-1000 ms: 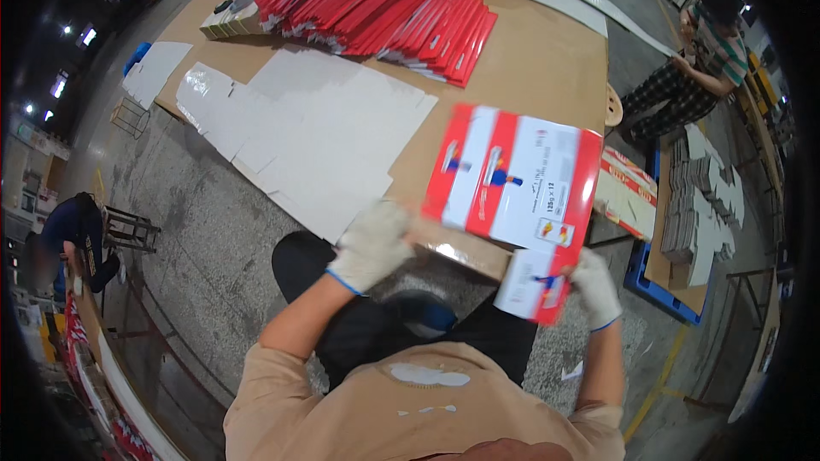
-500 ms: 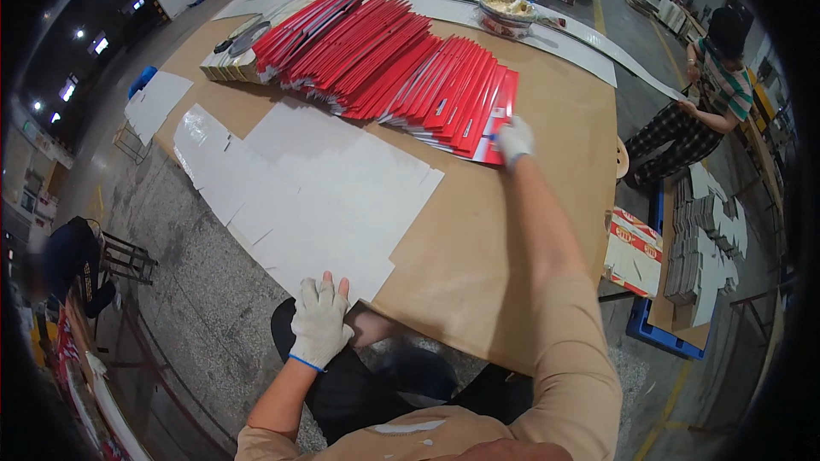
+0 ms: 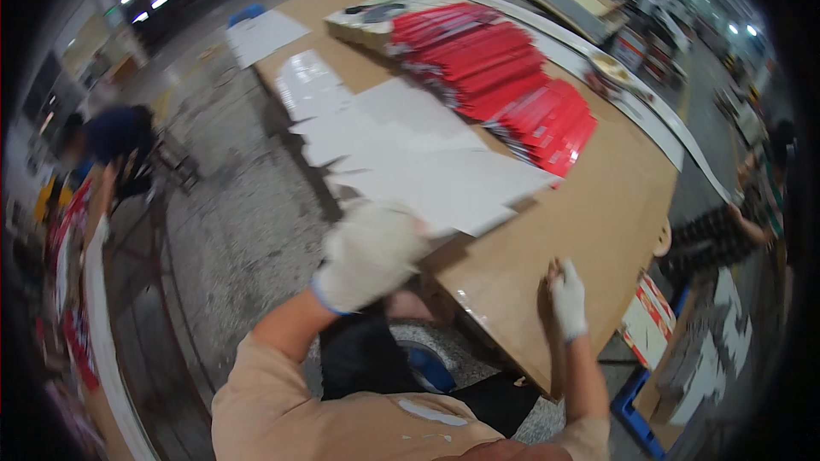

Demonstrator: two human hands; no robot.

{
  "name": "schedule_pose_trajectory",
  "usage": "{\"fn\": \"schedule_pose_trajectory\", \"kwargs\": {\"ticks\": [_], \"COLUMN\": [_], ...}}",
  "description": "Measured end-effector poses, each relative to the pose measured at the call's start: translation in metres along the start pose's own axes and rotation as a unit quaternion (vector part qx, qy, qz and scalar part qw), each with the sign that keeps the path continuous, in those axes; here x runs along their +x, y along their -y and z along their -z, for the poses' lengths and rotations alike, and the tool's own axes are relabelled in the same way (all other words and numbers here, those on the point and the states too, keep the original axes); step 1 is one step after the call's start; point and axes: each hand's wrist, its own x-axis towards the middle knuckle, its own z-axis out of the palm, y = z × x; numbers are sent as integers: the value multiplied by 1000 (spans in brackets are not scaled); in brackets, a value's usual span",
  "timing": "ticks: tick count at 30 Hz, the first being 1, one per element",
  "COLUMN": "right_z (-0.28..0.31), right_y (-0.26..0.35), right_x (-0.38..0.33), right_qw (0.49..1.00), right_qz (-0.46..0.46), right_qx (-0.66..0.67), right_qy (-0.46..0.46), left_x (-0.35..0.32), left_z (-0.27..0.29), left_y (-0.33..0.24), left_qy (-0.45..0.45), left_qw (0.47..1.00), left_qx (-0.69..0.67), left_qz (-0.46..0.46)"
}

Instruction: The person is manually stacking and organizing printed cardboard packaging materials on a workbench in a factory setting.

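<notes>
My left hand (image 3: 371, 252), in a white knit glove with a blue cuff edge, is raised by the near corner of a large white cardboard sheet (image 3: 410, 145). Motion smears its fingers, and whether it touches the sheet is unclear. Over the brown tabletop (image 3: 504, 265) at the right, my right hand (image 3: 568, 297) wears a similar glove with bare fingertips. Its fingers look drawn together; anything between them is too small to make out. Farther back lies a long fanned row of red-and-white flat pieces (image 3: 487, 68), apart from both hands.
Behind the red row sit a round bowl-like container (image 3: 608, 72) and long white strips (image 3: 662, 132). A bundled stack (image 3: 359, 27) lies at the far left. Grey cardboard pieces (image 3: 696, 350) rest on a blue pallet (image 3: 636, 414) at the right. Two people (image 3: 120, 137) work nearby.
My right hand has left the near end of the red row and come back toward me. My left hand has risen from the sheet's near edge. The view has turned, shifting the table rightward.
</notes>
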Motion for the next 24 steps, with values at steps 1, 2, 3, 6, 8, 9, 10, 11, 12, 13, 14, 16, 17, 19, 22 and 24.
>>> {"fn": "schedule_pose_trajectory", "kwargs": {"ticks": [1, 2, 3, 6, 8, 9, 10, 11, 12, 13, 14, 16, 17, 19, 22, 24], "right_z": [-11, -17, -29, -32, -17, 2, 14, 31, 45, 57, 68, 78, 79, 85, 98, 93], "right_y": [55, 54, 68, 92, 90, 73, 73, 74, 66, 73, 62, 41, 39, 37, 30, 28], "right_x": [-45, -86, -118, -166, -177, -179, -189, -191, -198, -201, -207, -202, -200, -203, -216, -209], "right_qw": [991, 939, 892, 812, 871, 892, 923, 923, 956, 943, 958, 938, 939, 853, 869, 934], "right_qz": [-7, 167, 289, 420, 337, 331, 297, 302, 220, 247, 196, 246, 234, 291, 231, 85], "right_qx": [-134, -299, -342, -401, -356, -304, -224, -203, -150, -181, -165, -218, -223, -429, -437, -340], "right_qy": [5, -37, -56, -56, -34, -41, -100, -126, -127, -129, -130, -110, -119, -62, -34, -71], "left_x": [4, 3, -8, -29, -42, -19, -21, -23, -11, -11, -22, -34, -32, -17, 10, -10], "left_z": [-3, -8, -29, -56, -53, -39, -48, -58, -56, -61, -80, -124, -143, -158, -143, -162], "left_y": [-24, -49, -63, -142, -136, -117, -99, -80, -63, -52, -42, -35, -29, -31, -55, -66], "left_qy": [94, 218, 161, 344, 296, 351, 272, 217, 322, 265, 288, 315, 366, 421, 423, 348], "left_qw": [995, 976, 980, 915, 868, 823, 870, 921, 922, 953, 951, 944, 925, 895, 883, 919], "left_qx": [-26, 10, -88, -177, -376, -428, -390, -305, -207, -88, -56, -34, -88, -145, -179, -183], "left_qz": [-5, -23, -76, -114, -135, -129, -127, -104, -48, -114, -100, -95, -50, -16, 99, 0]}}
